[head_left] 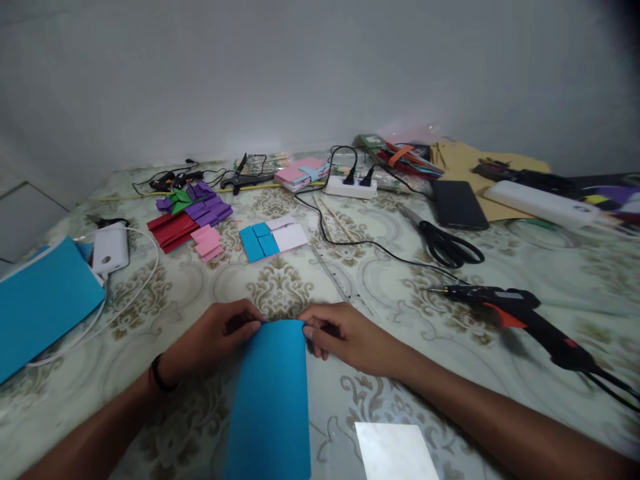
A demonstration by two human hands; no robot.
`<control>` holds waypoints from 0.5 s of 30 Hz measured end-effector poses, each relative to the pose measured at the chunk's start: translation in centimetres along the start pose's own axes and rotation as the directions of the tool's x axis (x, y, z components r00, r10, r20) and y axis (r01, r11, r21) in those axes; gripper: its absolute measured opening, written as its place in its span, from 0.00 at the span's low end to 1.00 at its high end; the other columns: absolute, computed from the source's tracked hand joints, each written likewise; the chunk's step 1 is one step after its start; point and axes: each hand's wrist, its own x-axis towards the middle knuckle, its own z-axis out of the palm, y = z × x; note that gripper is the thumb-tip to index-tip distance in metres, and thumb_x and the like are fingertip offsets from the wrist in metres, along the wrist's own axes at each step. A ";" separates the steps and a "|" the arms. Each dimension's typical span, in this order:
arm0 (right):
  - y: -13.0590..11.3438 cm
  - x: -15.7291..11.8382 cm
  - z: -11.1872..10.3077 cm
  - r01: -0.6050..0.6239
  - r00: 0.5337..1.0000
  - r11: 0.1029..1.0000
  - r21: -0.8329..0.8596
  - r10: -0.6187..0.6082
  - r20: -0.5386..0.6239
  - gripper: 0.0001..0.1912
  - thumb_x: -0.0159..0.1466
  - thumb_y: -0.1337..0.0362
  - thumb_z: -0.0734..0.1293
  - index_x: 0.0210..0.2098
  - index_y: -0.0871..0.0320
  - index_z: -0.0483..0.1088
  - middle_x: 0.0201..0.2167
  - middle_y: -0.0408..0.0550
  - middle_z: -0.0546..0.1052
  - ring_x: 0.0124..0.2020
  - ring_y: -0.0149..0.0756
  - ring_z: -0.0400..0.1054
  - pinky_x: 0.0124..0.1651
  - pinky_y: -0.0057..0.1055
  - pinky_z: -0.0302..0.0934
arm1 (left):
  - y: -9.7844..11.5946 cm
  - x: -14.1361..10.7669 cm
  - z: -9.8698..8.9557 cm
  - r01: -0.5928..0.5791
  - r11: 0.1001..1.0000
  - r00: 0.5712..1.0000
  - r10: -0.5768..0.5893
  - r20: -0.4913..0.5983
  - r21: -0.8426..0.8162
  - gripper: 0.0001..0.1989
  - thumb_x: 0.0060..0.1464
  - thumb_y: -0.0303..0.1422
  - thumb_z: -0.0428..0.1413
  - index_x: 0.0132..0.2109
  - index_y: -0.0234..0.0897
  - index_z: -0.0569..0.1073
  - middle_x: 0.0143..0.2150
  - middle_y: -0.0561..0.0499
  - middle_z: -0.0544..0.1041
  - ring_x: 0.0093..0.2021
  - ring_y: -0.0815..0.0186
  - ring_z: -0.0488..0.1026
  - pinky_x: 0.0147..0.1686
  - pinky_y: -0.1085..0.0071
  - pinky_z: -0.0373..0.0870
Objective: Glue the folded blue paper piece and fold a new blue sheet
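with our left hand point(215, 337) we pinch the far left corner of a blue sheet point(273, 407) between thumb and forefinger, and with our right hand point(350, 337) we pinch its far right corner in the same way. the blue sheet lies lengthwise between our forearms, its near end running out of view at the bottom. on our left wrist we wear a dark band point(159, 373). to the right of the blue sheet, apart from it, we have a white card point(395, 450), cut off by the bottom edge. beyond our hands a clear ruler point(333, 275) lies slantwise on the patterned tablecloth point(280, 287). farther off we see a blue folded piece point(259, 241) beside a white one point(290, 236), and to their left pink paper point(207, 243), red paper point(173, 231) and purple paper point(209, 210), close together. at our far left a larger blue stack point(47, 300) lies next to a white device point(111, 247) with a white cable point(135, 303). on our right we have black-handled scissors point(445, 243) near a dark phone point(459, 205), and nearer to us a black glue gun point(537, 327), its tip turned left.
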 end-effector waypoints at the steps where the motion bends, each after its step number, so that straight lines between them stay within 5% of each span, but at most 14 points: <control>1: 0.0 0.0 0.0 -0.001 1.000 1.000 -0.003 0.001 0.000 0.18 0.70 0.49 0.65 0.38 0.59 0.71 0.25 0.45 0.77 0.25 0.32 0.71 0.32 0.27 0.66 | 0.0 0.0 0.0 0.001 1.000 1.000 -0.001 0.003 -0.001 0.13 0.68 0.42 0.53 0.45 0.39 0.77 0.37 0.52 0.80 0.36 0.64 0.75 0.35 0.72 0.67; 15: -0.1 0.0 0.0 -0.004 1.000 1.000 0.005 0.004 0.017 0.17 0.71 0.52 0.64 0.39 0.61 0.71 0.25 0.46 0.76 0.26 0.32 0.70 0.32 0.27 0.65 | 0.0 0.1 -0.1 0.001 1.000 1.000 -0.001 0.016 -0.023 0.13 0.68 0.41 0.53 0.46 0.37 0.77 0.37 0.52 0.80 0.35 0.65 0.73 0.34 0.72 0.65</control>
